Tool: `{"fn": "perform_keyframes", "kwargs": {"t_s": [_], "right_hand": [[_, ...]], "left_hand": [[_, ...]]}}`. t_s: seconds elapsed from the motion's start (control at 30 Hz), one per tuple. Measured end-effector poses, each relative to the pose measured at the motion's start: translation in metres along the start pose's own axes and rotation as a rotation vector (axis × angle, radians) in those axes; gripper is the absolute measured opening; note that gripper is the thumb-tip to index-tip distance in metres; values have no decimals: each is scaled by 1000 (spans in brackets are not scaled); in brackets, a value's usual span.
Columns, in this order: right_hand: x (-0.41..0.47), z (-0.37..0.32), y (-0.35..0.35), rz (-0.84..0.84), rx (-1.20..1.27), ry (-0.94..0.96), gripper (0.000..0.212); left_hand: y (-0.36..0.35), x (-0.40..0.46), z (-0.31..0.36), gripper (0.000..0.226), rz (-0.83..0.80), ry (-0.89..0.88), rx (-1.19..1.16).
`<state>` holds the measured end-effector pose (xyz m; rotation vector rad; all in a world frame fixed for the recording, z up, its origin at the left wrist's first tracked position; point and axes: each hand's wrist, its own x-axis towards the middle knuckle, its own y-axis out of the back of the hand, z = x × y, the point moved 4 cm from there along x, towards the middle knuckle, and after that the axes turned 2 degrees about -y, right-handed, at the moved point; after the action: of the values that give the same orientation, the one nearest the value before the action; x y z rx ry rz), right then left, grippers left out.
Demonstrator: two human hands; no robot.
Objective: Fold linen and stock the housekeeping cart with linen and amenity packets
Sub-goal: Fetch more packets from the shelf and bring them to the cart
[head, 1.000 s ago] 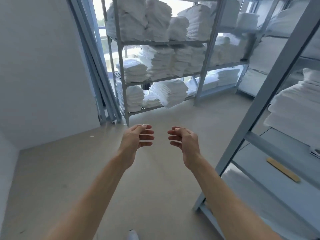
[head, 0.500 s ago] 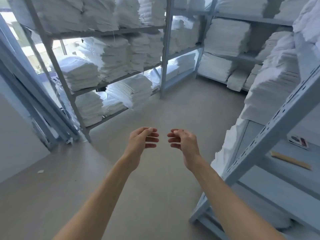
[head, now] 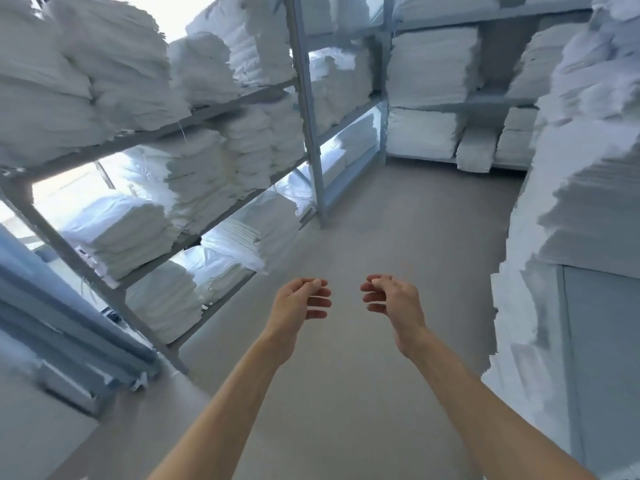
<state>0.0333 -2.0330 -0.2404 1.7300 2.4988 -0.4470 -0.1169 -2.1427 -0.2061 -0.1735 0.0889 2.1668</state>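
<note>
Grey metal shelving (head: 304,109) fills the upper left, stacked with white folded linen (head: 194,171); its edges look smeared. Smooth beige floor (head: 398,230) at centre. Left hand (head: 298,303) and right hand (head: 394,299) loosely curled, empty.

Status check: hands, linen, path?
Left hand and right hand both empty, fingers curled, out front. Folded linen stacks untouched on shelving. Floor ahead bare; no cart in view.

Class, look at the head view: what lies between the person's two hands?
Nothing. In the head view the left hand and right hand hang apart, both empty, with only bare floor showing through the gap.
</note>
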Motion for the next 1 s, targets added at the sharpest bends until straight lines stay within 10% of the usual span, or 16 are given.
{"fn": "perform_keyframes", "kwargs": {"t_s": [0.57,1.0], "right_hand": [[207,-44,157,645,6,23,15],[184,-60,242,1313,195,51,13]], "left_hand": [[-238,308,4,16,-629,114,104],[-439,313,-9,16,-1323,186,275]]}}
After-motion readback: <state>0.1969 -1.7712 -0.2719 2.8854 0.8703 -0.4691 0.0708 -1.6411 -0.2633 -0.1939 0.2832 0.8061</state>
